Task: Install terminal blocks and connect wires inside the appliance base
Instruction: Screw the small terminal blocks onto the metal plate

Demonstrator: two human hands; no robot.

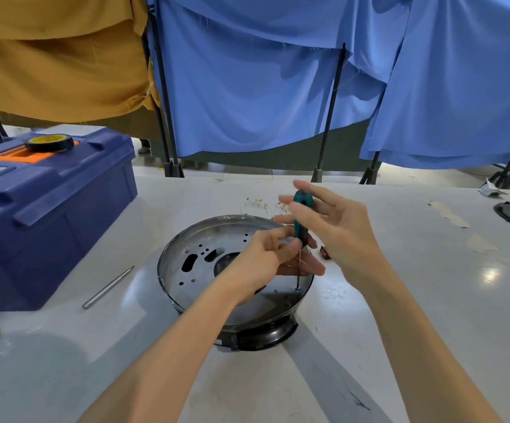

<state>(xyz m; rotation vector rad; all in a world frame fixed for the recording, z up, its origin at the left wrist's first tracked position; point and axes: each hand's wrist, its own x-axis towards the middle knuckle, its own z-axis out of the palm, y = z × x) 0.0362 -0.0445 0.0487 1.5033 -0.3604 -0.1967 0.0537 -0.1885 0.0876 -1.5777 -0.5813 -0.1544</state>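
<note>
Steel appliance base [200,271], round and perforated, sits on the white table [400,300]. Our left hand [256,257] pinches the teal-handled screwdriver [301,215] low, steadying its tip on a rim-side screw [298,287]. Our right hand [336,227] spreads its fingers around the handle top, likely to spin it.

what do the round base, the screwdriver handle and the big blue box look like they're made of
round base: sheet metal, it seems, grey and shiny, with punched holes and reflections; its lower ring looks like glossy black plastic.
screwdriver handle: probably hard plastic, teal, smooth.
blue box: moulded plastic, matte, with ribs and an orange inset.
</note>
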